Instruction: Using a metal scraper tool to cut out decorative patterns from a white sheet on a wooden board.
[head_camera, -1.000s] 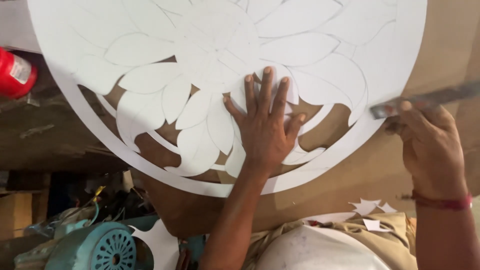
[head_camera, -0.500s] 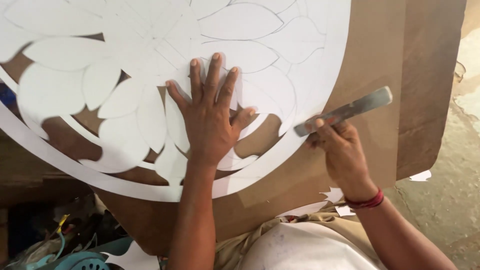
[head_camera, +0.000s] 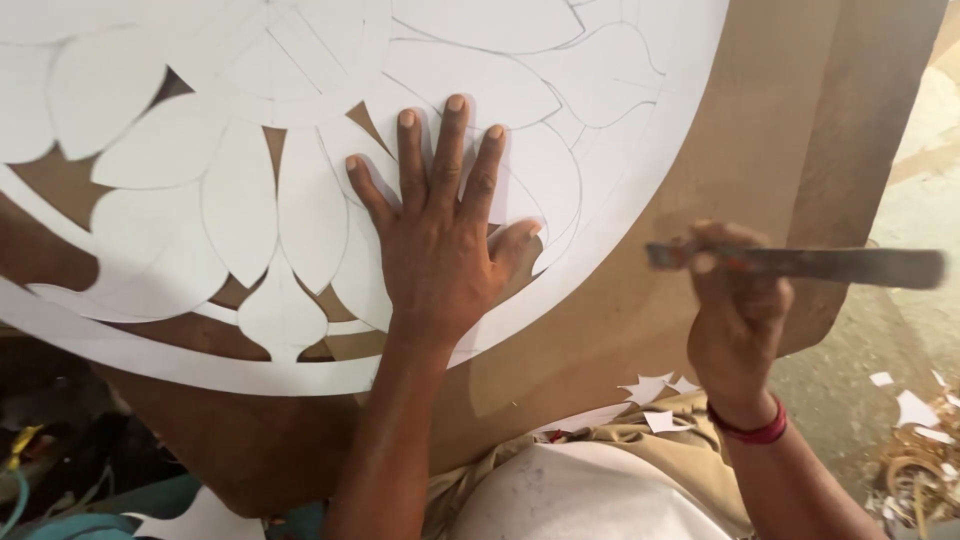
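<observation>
The left hand (head_camera: 440, 250) lies flat with its fingers (head_camera: 448, 150) spread open on a large white paper stencil (head_camera: 480, 60), a round flower pattern with petal shapes cut out, pressing it against a brown board (head_camera: 770, 130) that serves as the worktop. The right hand (head_camera: 735, 320) has its fingers closed around a long flat metal tool (head_camera: 820, 265), held level just off the stencil's curved edge and over the bare board; the tool is blurred, so whether it is a chisel or a file cannot be told. The paper looks thin, light and easy to tear, especially along the narrow strips between the cut-outs, and it would likely slide or curl unless pinned down by a flat palm on a broad uncut area, as it is here. The tool appears stiff and fairly heavy, best held near its handle end. The board looks smooth and rigid. White paper scraps (head_camera: 655, 390) lie by the person's lap, and more scraps and shavings (head_camera: 915, 450) are strewn on the dusty floor (head_camera: 880, 340) to the right.
</observation>
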